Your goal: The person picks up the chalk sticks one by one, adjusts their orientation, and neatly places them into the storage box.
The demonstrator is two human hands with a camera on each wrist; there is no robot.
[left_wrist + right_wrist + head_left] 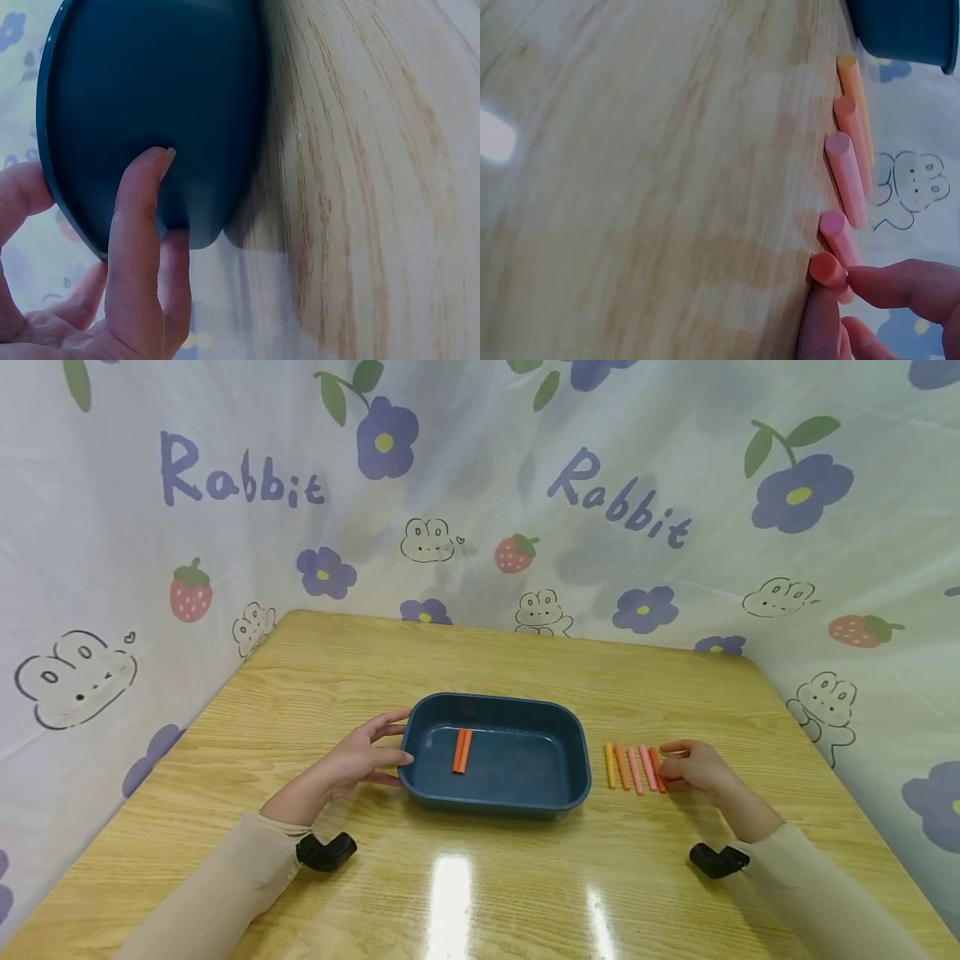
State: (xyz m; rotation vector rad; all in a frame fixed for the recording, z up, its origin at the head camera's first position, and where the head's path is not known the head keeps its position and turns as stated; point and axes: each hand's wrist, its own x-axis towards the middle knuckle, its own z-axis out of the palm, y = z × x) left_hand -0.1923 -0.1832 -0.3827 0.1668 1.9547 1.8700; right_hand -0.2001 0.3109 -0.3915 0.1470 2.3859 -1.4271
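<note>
A dark blue rectangular tray (495, 808) stands mid-table, with two orange-red chalk sticks (462, 752) side by side inside it. My left hand (365, 758) grips the tray's left end, the thumb and fingers spread about its rim and wall. To the right of the tray several chalk sticks lie in a row: a yellow stick (610, 766), an orange stick (622, 766), two pink sticks (636, 770) and an orange-red chalk stick (827, 268) at the right end. My right hand (696, 768) pinches that last stick between thumb and finger.
Under everything is a wood-grain table (360, 643), glossy near its front edge. A white curtain (480, 468) printed with rabbits, flowers and strawberries hangs behind and beside it. Each wrist bears a black camera mount (327, 852).
</note>
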